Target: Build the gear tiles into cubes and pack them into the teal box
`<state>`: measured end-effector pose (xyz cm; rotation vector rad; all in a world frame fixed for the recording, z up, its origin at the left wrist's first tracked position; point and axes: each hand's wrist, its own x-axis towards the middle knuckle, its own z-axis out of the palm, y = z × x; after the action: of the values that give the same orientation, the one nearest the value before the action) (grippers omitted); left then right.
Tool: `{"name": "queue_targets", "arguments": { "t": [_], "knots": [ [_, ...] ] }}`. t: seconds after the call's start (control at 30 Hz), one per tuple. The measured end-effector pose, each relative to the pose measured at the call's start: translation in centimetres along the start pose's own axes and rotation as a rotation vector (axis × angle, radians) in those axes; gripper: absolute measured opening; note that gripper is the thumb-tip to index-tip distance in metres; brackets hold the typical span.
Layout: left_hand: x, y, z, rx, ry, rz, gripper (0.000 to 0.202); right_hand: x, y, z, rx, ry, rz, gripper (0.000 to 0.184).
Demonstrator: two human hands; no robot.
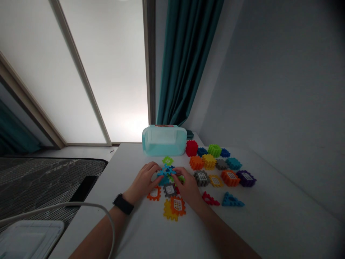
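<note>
Both hands meet at a blue notched building tile (167, 170), raised just off the table. My left hand (145, 181), with a dark watch on its wrist, pinches the tile's left edge. Thumb and fingers of my right hand (187, 185) close on its right edge. Beneath and around it lie more tiles: a lime green one (167, 160) beyond, a grey one (170, 190) nearer, an orange one (153, 193) by my left hand. An orange window tile (178, 205) overlaps a yellow tile (169, 211) closer to me. My fingers partly cover other pieces.
A translucent teal bin (164, 141) rests on its side at the back of the white table (145, 237). To the right stand several stacks, including a red stack (192, 148) and a purple stack (246, 178). A white cable (81, 204) crosses at lower left.
</note>
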<state>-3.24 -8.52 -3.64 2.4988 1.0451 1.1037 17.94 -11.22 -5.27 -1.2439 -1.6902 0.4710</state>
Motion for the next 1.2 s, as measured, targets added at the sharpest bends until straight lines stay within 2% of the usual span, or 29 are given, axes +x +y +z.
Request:
{"name": "queue_targets", "arguments": {
  "t": [0.23, 0.53, 0.9, 1.2],
  "knots": [
    [-0.1, 0.1, 0.6, -0.034, 0.013, -0.045, 0.012, -0.1, 0.5, 0.4, -0.040, -0.011, 0.011, 0.017],
    [-0.4, -0.4, 1.2, -0.053, 0.032, -0.093, 0.010, 0.0, 1.1, 1.2, -0.037, -0.072, -0.023, 0.030],
    [-0.6, -0.9, 1.7, -0.108, 0.044, -0.161, 0.007, 0.0, 1.5, 2.3, -0.179, 0.049, -0.071, 0.014],
    [-0.4, -0.9, 1.9, -0.110, 0.089, -0.185, 0.008, 0.4, 0.9, 2.4, -0.254, 0.095, -0.143, 0.013]
  ]
}}
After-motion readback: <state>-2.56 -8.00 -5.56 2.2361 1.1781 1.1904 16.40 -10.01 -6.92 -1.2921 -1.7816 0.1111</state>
